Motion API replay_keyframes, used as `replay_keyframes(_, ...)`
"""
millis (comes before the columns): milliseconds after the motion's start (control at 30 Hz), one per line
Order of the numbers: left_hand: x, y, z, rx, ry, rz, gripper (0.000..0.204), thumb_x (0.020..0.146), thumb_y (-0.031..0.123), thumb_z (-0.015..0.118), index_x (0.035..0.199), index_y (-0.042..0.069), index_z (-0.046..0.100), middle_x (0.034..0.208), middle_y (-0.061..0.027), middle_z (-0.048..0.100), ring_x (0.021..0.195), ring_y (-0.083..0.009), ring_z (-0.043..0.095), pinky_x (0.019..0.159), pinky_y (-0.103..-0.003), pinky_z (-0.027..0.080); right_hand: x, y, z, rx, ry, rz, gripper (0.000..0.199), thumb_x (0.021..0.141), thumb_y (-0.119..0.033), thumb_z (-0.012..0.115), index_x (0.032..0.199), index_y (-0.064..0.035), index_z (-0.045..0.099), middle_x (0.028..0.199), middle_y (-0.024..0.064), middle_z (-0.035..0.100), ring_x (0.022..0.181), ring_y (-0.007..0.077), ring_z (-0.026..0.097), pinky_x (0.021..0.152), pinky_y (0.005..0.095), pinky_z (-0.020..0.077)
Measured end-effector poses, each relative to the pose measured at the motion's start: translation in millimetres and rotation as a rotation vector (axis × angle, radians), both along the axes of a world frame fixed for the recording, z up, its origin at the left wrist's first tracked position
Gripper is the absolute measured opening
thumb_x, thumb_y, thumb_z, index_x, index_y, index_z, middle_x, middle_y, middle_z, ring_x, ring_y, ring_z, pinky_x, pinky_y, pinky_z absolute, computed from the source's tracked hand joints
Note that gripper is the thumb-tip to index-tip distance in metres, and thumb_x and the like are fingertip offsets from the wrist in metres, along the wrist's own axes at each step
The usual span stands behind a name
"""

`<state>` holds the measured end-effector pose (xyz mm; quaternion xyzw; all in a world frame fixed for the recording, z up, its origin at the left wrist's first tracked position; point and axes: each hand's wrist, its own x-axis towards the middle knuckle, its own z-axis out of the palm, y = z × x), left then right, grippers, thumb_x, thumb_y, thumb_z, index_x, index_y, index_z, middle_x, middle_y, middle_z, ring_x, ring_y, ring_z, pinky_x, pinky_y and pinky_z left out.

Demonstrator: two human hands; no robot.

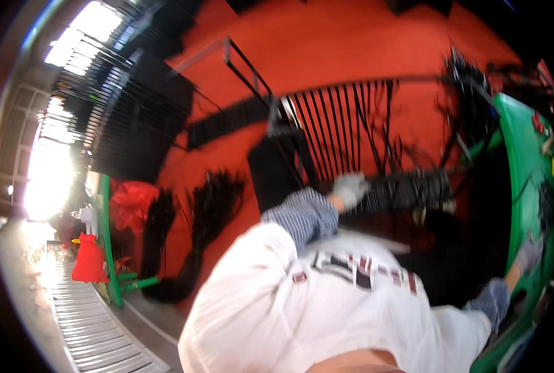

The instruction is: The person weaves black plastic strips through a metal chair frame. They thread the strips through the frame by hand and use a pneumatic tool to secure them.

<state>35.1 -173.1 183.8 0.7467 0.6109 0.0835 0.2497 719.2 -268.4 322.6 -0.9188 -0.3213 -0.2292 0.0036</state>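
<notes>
The view is tilted and blurred. My left hand point(350, 188), in a pale grey glove with a striped sleeve behind it, is closed around the end of a thick black cable bundle point(407, 189) lying crosswise below a black rack point(345, 118) hung with thin black cables. My right hand point(529, 251), also gloved, rests against the green table point(522, 161) at the right edge; its fingers are too small and blurred to read. My white shirt point(302, 311) fills the lower middle.
The floor is red point(326, 43). Two tied black cable bunches point(210, 208) lie at the left beside a red bag point(90, 261) and a green frame post point(107, 248). Black slatted panels point(143, 124) stand upper left; a ribbed metal walkway point(90, 329) runs lower left.
</notes>
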Motion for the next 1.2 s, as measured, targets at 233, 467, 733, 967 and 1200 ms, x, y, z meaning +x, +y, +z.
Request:
replay_keyframes(233, 8, 52, -65, -0.211, 0.252, -0.044, 0.041, 0.101, 0.050, 0.050, 0.114, 0.016, 0.068, 0.092, -0.0099, 0.072, 0.084, -0.0307, 0.070, 0.075, -0.047, 0.056, -213, 163, -29, 0.241, 0.245, 0.861, 0.038, 0.099, -0.030, 0.065, 0.133, -0.0138, 0.065, 0.129, 0.0105, 0.068, 0.119, 0.0296, 0.063, 0.100, 0.0369, 0.0502)
replay_keyframes(467, 11, 68, -89, -0.221, 0.291, -0.115, 0.047, 0.101, 0.048, 0.052, 0.132, 0.013, 0.059, 0.118, -0.0103, 0.067, 0.108, -0.0297, 0.065, 0.095, -0.045, 0.052, -386, 274, -95, 0.135, 0.218, 1.623, 0.029, 0.095, -0.026, 0.065, 0.121, -0.0114, 0.065, 0.111, 0.0110, 0.068, 0.102, 0.0311, 0.066, 0.088, 0.0410, 0.0546)
replay_keyframes(733, -9, 80, -55, -0.270, 0.329, -0.174, 0.066, 0.096, 0.047, 0.059, 0.152, 0.015, 0.044, 0.139, -0.0150, 0.055, 0.133, -0.0313, 0.048, 0.114, -0.047, 0.032, -498, 246, -190, -0.741, 0.861, 1.384, 0.046, 0.102, -0.045, 0.051, 0.129, -0.0091, 0.063, 0.119, 0.0155, 0.068, 0.110, 0.0346, 0.064, 0.100, 0.0448, 0.0483)
replay_keyframes(967, -55, 214, 157, 0.426, 0.040, -0.134, 0.043, 0.098, 0.041, 0.058, 0.126, 0.008, 0.062, 0.118, -0.0154, 0.068, 0.112, -0.0319, 0.063, 0.096, -0.048, 0.050, -496, 213, -215, -0.900, 0.510, 1.365, 0.056, 0.099, -0.058, 0.050, 0.121, -0.0082, 0.061, 0.115, 0.0146, 0.068, 0.113, 0.0307, 0.063, 0.108, 0.0440, 0.0413)
replay_keyframes(1200, -95, 321, 92, -0.079, 0.557, -0.117, 0.051, 0.101, 0.049, 0.054, 0.137, 0.013, 0.061, 0.129, -0.0126, 0.067, 0.113, -0.0323, 0.066, 0.101, -0.048, 0.052, -494, 207, -191, -0.927, 0.480, 1.313, 0.058, 0.098, -0.061, 0.049, 0.120, -0.0088, 0.062, 0.116, 0.0123, 0.068, 0.115, 0.0275, 0.062, 0.105, 0.0421, 0.0431)
